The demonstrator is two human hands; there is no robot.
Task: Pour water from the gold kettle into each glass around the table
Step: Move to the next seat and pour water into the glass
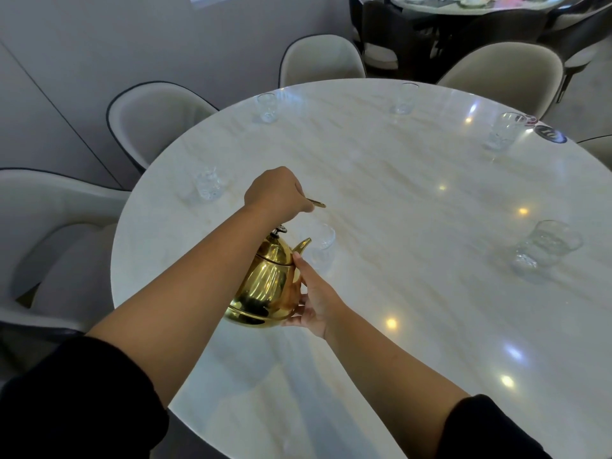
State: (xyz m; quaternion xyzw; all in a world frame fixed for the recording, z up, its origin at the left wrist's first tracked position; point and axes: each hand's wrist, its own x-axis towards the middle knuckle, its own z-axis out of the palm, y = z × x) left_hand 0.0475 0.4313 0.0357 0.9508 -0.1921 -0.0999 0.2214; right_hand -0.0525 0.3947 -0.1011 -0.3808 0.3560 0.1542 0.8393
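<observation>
Light: soft, even, moderately dim, cool cast. Overhead lamps reflect as small bright spots on my glossy worktop [414, 226], mostly right side. Shadows faint, diffuse, near edge. Glare streaks on gold kettle [268, 286]. Wide-angle lens bows my view at frame edges. The glasses [406, 97] read low-contrast, slightly soft; bkgd blurred.

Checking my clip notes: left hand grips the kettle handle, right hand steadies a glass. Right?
No. In the head view the right hand steadies the kettle at its side, not a glass; the left hand does grip the handle.

One gold kettle [268, 286], six glasses [266, 107] [405, 98] [505, 130] [208, 185] [323, 240] [546, 243], one round table [397, 193]
</observation>
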